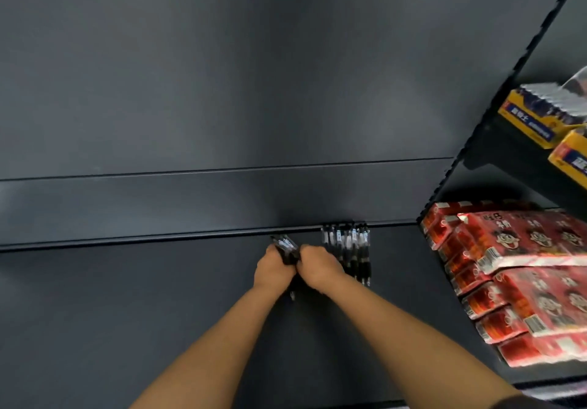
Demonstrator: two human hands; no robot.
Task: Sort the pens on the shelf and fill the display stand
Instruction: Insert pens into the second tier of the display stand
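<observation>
A bundle of black pens pokes out above my left hand, which grips it over the dark shelf. My right hand is pressed against the left one, its fingers curled at the same bundle. Just right of my hands, a row of several black pens lies side by side on the shelf, tops against the back panel. One pen tip shows below my left hand.
Red snack packs are stacked at the shelf's right end. Yellow battery boxes sit on the neighbouring upper shelf at the right. The dark back panel rises behind the pens.
</observation>
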